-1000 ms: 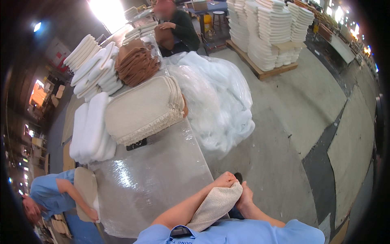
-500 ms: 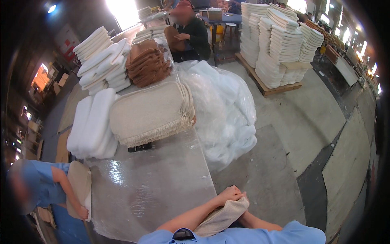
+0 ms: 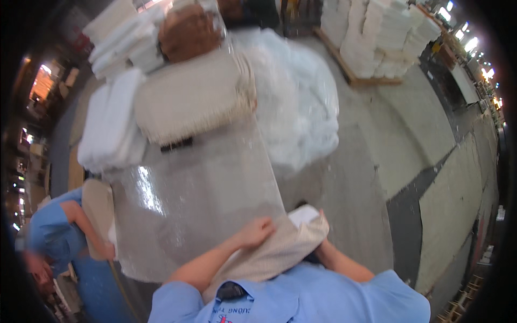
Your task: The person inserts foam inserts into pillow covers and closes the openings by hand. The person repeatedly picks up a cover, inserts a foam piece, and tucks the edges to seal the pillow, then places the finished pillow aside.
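My left hand (image 3: 258,232), fingers curled and blurred, lies over the near side of the beige cover (image 3: 269,252); whether these fingers pinch the cloth or only rest by it, I cannot tell. My right hand (image 3: 324,248) appears to be closed on the cover's far right edge, most of its fingers hidden behind the cloth. The cover lies slantwise between my forearms, against my front and beside the near corner of the table. White padding (image 3: 303,215) shows at its raised end.

Good handling here, in my judgement, depends on a firm right grip at the rim while my left fingers smooth the cloth along the padding, easing it evenly; a hard pull at one point could bunch the padding or skew the edge.

Beyond my hands: the plastic-covered table (image 3: 210,199), bearing a stack of beige covers (image 3: 191,94) with frayed edges; to its left, white pads (image 3: 110,121); behind, a brown stack (image 3: 189,33). A clear-wrapped white bundle (image 3: 299,107) bulges beside the table's right edge. At far left, a co-worker in blue (image 3: 51,226) holds another beige piece (image 3: 98,207).
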